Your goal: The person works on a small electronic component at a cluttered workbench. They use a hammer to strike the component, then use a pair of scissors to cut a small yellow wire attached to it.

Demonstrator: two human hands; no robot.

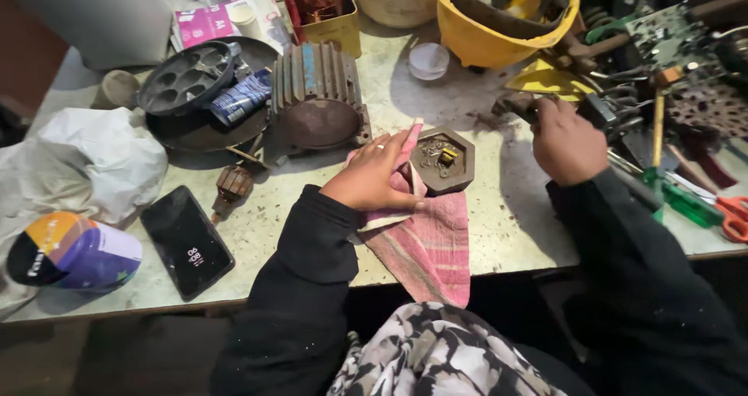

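The left hand (374, 179) lies flat and open on a pink cloth (425, 240), pressing it down on the desk (499, 232). The cloth hangs over the near edge of the desk. Just beside the fingers, at about two o'clock from the hand, sits a little six-sided dish (442, 159) with tiny metal bits in it. It rests on the top edge of the cloth.

The right hand (566, 140) is far off at three o'clock, by the pile of tools. Its grip is curled shut around something dark, but I cannot tell what it is.

I think the work is near its start. The cloth is laid out and the dish is set down, but the bits are still in the dish.

I count one cloth, one dish, and two hands. At ten o'clock stands one round ribbed motor shell (317, 93). One black phone (186, 242) lies at eight o'clock. One yellow helmet (499, 15) sits upside down at twelve o'clock. One pair of orange scissors (728, 213) lies at the far right.
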